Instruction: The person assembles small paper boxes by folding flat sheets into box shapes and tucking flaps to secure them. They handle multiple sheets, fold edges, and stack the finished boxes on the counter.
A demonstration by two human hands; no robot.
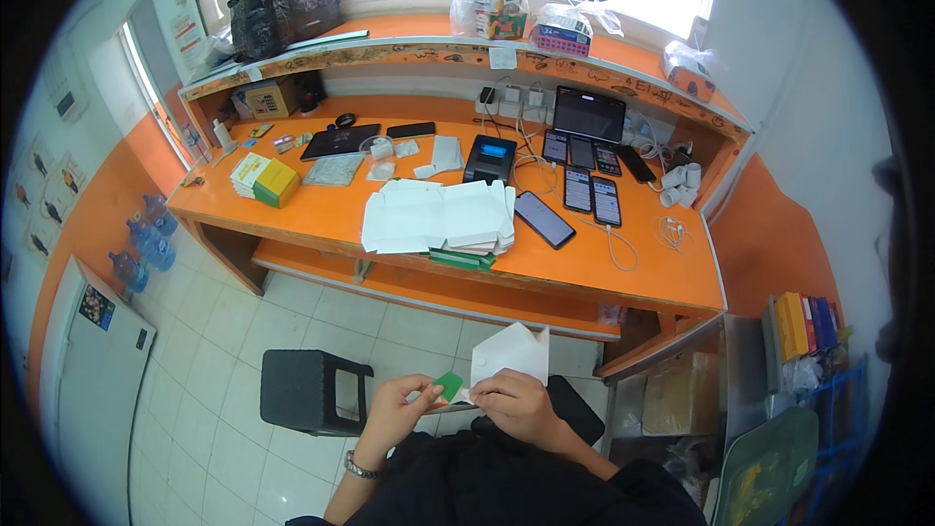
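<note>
White carton sheet (508,351) being held before body, short of worktop's (326,206) near edge. Far end pointing toward worktop; long axis unclear, right hand (521,407) covering near part, its fingers gripping there. Left hand (397,413): fingers pinching green flap (448,386); cannot tell whether flap is joining sheet. Flattened cartons (438,216) lying straight ahead, crowding near edge; phone (545,220) lying just right, black printer (487,168) sitting behind. Black stool (292,390) standing left of left hand.
</note>
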